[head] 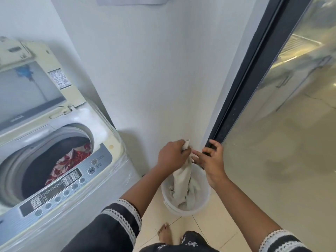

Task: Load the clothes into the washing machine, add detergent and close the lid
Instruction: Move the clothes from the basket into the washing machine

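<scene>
I have my left hand point(171, 154) clenched round the top of a white cloth point(183, 180), pinching a bunched corner that pokes out above my knuckles, while the rest of the cloth hangs down into the white bucket point(203, 206) on the floor point(209, 231) by the wall. My right hand point(211, 161) is beside it with its fingers spread and relaxed, grasping nothing; the fingertips reach toward the cloth just below my left hand's grip. The washing machine point(101, 180) stands to my left against the wall with its lid point(34, 82) raised, and a red-and-white patterned garment point(70, 163) already lies in the drum. To do this step well, I judge I should lift the cloth straight up until its tail clears the bucket rim, gather the hanging part with my right hand so it doesn't drag or tip the bucket, then swing it over the control panel point(60, 186) and drop it loosely into the drum, not on the rim. More white fabric seems to remain in the bucket, so loading is not finished; I see no detergent here. As for writing, the lid carries a printed label point(59, 77), and the panel buttons have small markings, but all of it is too blurred for me to read, and I can make out no brand.
</scene>
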The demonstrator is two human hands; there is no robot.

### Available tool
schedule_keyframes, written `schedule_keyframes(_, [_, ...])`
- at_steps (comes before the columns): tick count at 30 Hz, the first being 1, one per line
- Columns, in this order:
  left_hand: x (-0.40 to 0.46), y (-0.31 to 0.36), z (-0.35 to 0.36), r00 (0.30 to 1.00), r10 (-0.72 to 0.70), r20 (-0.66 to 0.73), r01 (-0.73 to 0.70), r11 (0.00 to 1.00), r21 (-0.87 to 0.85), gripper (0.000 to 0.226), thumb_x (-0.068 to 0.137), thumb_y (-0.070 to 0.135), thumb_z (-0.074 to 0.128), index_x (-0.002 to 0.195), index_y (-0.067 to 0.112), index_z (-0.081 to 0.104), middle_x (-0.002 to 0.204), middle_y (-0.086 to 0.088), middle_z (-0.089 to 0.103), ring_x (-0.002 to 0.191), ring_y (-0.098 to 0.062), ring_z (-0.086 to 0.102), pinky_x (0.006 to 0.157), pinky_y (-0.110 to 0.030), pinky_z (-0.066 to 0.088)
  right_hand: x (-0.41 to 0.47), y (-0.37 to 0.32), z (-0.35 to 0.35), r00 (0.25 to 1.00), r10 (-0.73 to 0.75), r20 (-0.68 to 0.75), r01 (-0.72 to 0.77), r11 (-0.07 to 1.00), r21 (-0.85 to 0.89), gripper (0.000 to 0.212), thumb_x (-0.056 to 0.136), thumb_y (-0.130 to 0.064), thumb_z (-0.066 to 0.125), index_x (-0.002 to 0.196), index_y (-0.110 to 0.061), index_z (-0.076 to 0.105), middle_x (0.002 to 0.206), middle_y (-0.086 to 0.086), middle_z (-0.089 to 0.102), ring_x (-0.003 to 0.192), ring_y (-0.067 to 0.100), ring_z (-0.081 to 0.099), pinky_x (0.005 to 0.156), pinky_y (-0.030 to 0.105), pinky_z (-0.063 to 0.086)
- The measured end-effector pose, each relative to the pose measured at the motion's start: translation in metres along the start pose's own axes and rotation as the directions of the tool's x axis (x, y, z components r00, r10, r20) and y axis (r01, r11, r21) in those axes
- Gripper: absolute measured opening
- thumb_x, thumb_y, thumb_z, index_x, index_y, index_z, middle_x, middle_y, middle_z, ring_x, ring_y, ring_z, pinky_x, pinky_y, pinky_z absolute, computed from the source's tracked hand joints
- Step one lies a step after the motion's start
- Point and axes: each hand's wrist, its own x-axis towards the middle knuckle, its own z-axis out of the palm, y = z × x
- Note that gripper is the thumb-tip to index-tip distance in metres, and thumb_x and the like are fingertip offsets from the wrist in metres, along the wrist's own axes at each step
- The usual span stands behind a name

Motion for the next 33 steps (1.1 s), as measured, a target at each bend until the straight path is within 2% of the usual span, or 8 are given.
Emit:
schedule_keyframes(5, [0.004, 0.013, -0.043, 0.997, 0.053, 0.054, -0.018, 0.855, -0.518, 0.05, 0.098, 0.044, 0.053, 0.086, -0.004, 0.052, 0.071, -0.009, 0.054, 0.064, -0.017, 0.051, 0.063, -0.035, 0.046, 0.002, 0.027, -0.024, 0.917, 0.252, 0.31, 0.055, 0.689, -0.723, 0.094, 0.065, -0.007, 0.08, 0.139, -0.047, 0.038, 0.136, -0.005, 0.033, 0.127, 0.015, 0.042, 0.094, 0.036, 0.053])
schedule_keyframes(9, [0.007, 0.003, -0.068, 0.998, 0.037, -0.041, -0.055, 0.689, -0.723, 0.052, 0.097, 0.049, 0.053, 0.087, -0.002, 0.052, 0.075, -0.007, 0.056, 0.069, -0.017, 0.054, 0.062, -0.027, 0.048, 0.006, 0.028, -0.013, 0.95, 0.143, 0.279, 0.064, 0.782, -0.62, 0.028, 0.095, -0.023, 0.061, 0.121, -0.033, 0.056, 0.123, -0.003, 0.059, 0.115, 0.018, 0.058, 0.094, 0.035, 0.05])
schedule_keyframes(16, [-0.008, -0.057, -0.034, 0.836, -0.407, -0.368, 0.261, 0.885, -0.385, 0.03, 0.096, 0.015, 0.056, 0.126, 0.019, 0.054, 0.113, -0.007, 0.059, 0.112, -0.028, 0.054, 0.089, -0.034, 0.045, 0.017, -0.015, -0.01, 0.987, -0.035, 0.155, 0.139, 0.664, -0.735, 0.026, 0.095, -0.011, 0.04, 0.099, -0.037, 0.04, 0.087, 0.003, 0.061, 0.075, 0.021, 0.058, 0.061, 0.034, 0.043])
schedule_keyframes(21, [-0.039, -0.034, 0.025, 0.993, 0.046, -0.107, -0.063, 0.985, -0.163, 0.105, 0.072, 0.028, 0.078, 0.156, 0.025, 0.015, 0.159, -0.008, 0.018, 0.149, -0.024, 0.014, 0.12, -0.04, 0.02, 0.004, -0.054, 0.019, 0.887, -0.276, 0.369, 0.46, 0.489, -0.741, 0.032, 0.089, -0.011, 0.051, 0.111, -0.031, 0.039, 0.086, -0.001, 0.057, 0.072, 0.016, 0.057, 0.053, 0.029, 0.038])
schedule_keyframes(24, [-0.046, -0.01, 0.041, 1.0, -0.014, 0.007, 0.016, 0.861, -0.509, 0.078, 0.075, 0.037, 0.073, 0.137, 0.04, 0.025, 0.124, 0.005, 0.06, 0.112, -0.012, 0.062, 0.086, -0.025, 0.054, -0.01, -0.067, 0.035, 0.82, -0.291, 0.493, 0.572, 0.471, -0.672, 0.032, 0.084, -0.017, 0.056, 0.109, -0.03, 0.041, 0.09, -0.001, 0.058, 0.078, 0.014, 0.056, 0.056, 0.024, 0.038])
schedule_keyframes(28, [-0.032, -0.003, 0.029, 0.958, -0.108, -0.267, -0.013, 0.91, -0.415, 0.023, 0.088, 0.023, 0.055, 0.103, 0.025, 0.038, 0.071, 0.007, 0.063, 0.061, -0.013, 0.062, 0.052, -0.03, 0.046, -0.017, -0.07, 0.023, 0.837, -0.334, 0.433, 0.5, 0.789, -0.358, 0.044, 0.074, -0.019, 0.059, 0.114, -0.034, 0.057, 0.117, -0.009, 0.054, 0.106, 0.007, 0.058, 0.079, 0.013, 0.048])
schedule_keyframes(30, [-0.023, -0.001, 0.022, 0.943, -0.204, -0.264, -0.005, 0.781, -0.624, 0.02, 0.094, 0.016, 0.055, 0.11, 0.024, 0.048, 0.086, 0.001, 0.069, 0.077, -0.018, 0.069, 0.064, -0.031, 0.058, -0.012, -0.06, -0.001, 0.887, -0.305, 0.346, 0.395, 0.89, -0.229, 0.062, 0.074, -0.01, 0.059, 0.129, -0.038, 0.053, 0.136, -0.011, 0.04, 0.125, 0.007, 0.05, 0.095, 0.022, 0.05])
schedule_keyframes(33, [-0.017, 0.004, 0.019, 0.954, -0.297, -0.038, 0.028, 0.214, -0.976, 0.035, 0.096, 0.026, 0.063, 0.129, 0.016, 0.055, 0.119, -0.013, 0.069, 0.108, -0.031, 0.068, 0.084, -0.053, 0.059, -0.003, -0.04, -0.042, 0.939, -0.101, 0.33, 0.282, 0.777, -0.563, 0.094, 0.074, -0.004, 0.075, 0.149, -0.038, 0.03, 0.15, -0.01, 0.026, 0.14, 0.013, 0.033, 0.114, 0.04, 0.037])
